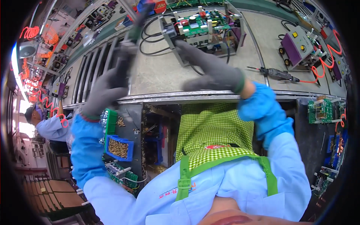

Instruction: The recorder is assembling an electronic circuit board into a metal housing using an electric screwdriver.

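Red and blue lettering is being displayed on the chest of the light-blue jacket (232, 178), and a red-and-white patch on the checked apron (213, 123). An open chassis (212, 39) with a green circuit board (200, 26) is being supported near the far edge of the workbench (153, 77), its long axis being directed left to right and a purple panel (238, 33) being turned right. Bare bench surface is being left between chassis and near edge; farther right, an inline screwdriver (278, 74) is being pointed leftward. The right hand (217, 73) is being held spread and unclenched, fingertips just beside the chassis's near left corner. The left hand (103, 92) is being raised over the near edge; whether the blurred dark elongated thing (137, 32) is being grasped by it cannot be told.
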